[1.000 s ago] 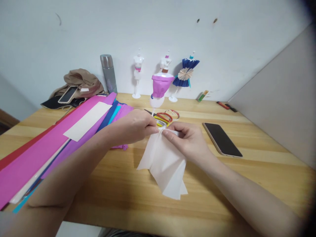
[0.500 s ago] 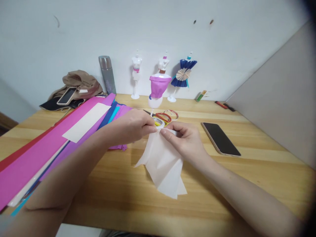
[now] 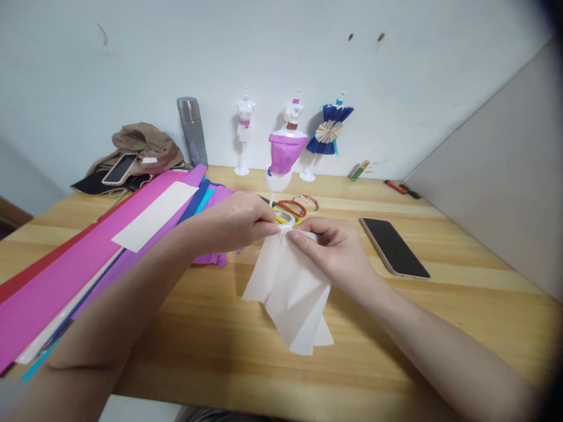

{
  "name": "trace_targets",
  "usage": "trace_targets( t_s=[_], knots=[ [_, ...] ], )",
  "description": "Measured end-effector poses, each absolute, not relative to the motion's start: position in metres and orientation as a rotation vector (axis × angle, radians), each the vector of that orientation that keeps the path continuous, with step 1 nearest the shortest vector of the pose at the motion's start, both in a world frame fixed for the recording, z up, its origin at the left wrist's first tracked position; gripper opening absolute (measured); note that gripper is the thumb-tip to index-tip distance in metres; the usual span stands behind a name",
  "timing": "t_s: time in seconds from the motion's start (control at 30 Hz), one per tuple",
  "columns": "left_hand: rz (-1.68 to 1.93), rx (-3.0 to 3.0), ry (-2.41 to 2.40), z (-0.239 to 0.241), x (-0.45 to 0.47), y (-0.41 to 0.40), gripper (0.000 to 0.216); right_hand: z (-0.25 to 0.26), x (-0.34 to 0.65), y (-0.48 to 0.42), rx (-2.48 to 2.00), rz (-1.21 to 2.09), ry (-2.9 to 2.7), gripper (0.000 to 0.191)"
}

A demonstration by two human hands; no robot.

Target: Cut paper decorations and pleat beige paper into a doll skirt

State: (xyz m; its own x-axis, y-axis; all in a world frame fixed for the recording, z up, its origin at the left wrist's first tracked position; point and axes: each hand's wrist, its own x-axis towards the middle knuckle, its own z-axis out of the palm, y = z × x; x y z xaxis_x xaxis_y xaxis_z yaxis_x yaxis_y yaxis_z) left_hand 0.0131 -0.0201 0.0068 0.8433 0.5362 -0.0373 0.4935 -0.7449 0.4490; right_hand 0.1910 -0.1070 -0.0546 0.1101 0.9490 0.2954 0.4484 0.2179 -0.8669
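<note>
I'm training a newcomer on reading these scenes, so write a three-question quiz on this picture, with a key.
1. What do the left hand and right hand both hold?
2. True or false: a phone lies on the table, further right than the grey flask.
3. The dress behind the cream rosette is mainly: A. red; B. navy; C. green.

Key: 1. A white sheet; 2. True; 3. B.

"What stands at 12 o'clock?"
"A pale wall [image 3: 220, 47], with two dark spots [image 3: 380, 37] at 1 and a faint curved mark [image 3: 104, 35] at 10."
"And between 2 and 3?"
"A greyish side panel [image 3: 505, 152], meeting that wall along a corner line."
"Towards 6?"
"A wooden tabletop [image 3: 281, 375], its grain banded, under soft light."
</note>
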Motion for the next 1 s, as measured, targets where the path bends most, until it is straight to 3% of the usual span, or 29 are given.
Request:
trace_targets(
  t_s=[0.77, 1.0],
  knots=[
    [0.249, 2.691, 0.586, -0.002, 0.014, -0.020, 0.032, -0.061, 0.200, -0.098, -1.438, 0.691, -1.499, 0.032],
    [0.176, 2.699, 0.625, -0.005, 0.018, -0.016, 0.030, -0.061, 0.204, -0.093, -1.464, 0.516, -1.571, 0.029]
  ],
)
